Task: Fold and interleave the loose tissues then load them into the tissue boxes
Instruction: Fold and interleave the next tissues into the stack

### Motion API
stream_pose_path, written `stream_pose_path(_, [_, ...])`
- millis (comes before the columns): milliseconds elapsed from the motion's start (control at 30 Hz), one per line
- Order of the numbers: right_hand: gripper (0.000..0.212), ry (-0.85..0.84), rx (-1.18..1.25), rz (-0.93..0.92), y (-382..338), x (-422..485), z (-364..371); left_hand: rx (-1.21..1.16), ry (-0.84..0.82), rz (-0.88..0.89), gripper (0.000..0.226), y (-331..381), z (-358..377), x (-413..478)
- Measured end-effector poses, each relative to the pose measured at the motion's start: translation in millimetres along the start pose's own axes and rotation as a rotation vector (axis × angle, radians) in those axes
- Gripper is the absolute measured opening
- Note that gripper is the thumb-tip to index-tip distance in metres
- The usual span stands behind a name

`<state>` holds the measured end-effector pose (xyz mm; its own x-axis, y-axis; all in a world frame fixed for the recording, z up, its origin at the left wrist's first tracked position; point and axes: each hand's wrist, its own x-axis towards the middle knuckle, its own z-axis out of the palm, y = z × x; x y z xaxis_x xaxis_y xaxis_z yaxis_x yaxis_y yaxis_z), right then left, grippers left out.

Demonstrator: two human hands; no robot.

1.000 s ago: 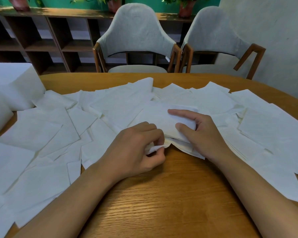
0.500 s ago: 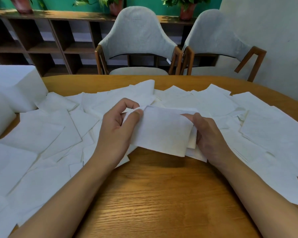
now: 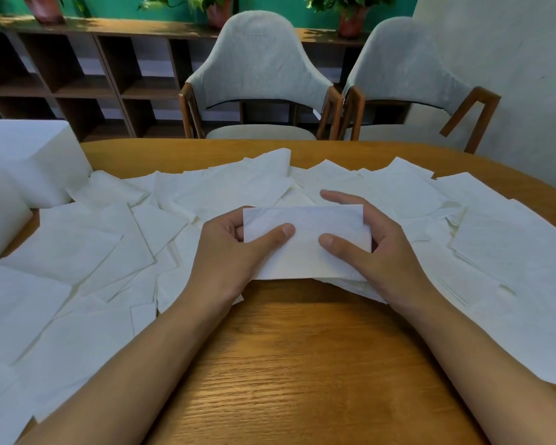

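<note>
Oak-toned bare wood of the table (image 3: 302, 364) fills the near ground, with both forearms reaching across it to the work. The left hand (image 3: 228, 252) pinches the left end of a folded tissue (image 3: 305, 232), thumb flat on top and fingers curled behind the edge. The right hand (image 3: 376, 248) holds the other end the same way, thumb on top, with its forefinger stretched out past the far edge. A second ago the left hand was only picking up a corner low by the table, and half a second ago it was swinging a flap across in the air. Now the flap is down and the sheet reads as a neat, flat rectangle between the two thumbs. It sits on a small stack (image 3: 360, 287) of sheets whose edges show beneath it at the right. So one more fold looks finished and joined to the pile; the next sheet probably has to be tucked into it. Around and beyond the hands, loose tissues (image 3: 77, 252) overlap across most of the tabletop, so most of the folding seems still to be done. Two white blocks (image 3: 29, 162) at the far left are probably the tissue boxes, well apart from the hands, and no opening shows on them. Behind the table stand two grey chairs (image 3: 257, 65) and a dark shelf (image 3: 77, 75) with potted plants on top
</note>
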<state>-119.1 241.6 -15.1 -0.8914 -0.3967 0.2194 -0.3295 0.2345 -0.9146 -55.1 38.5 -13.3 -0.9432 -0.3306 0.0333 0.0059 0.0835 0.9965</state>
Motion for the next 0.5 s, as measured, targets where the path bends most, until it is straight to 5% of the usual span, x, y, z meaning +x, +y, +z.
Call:
stream_pose_path(233, [0.074,0.036,-0.122,-0.051,2.0,1.8,4.5,0.062,0.012,0.068,0.017,-5.4,6.6,-2.8])
stream_pose_path(500, [0.079,0.092,-0.115,-0.102,-1.8,1.8,4.5,0.229,0.091,0.239,0.048,-12.4,3.6,2.1])
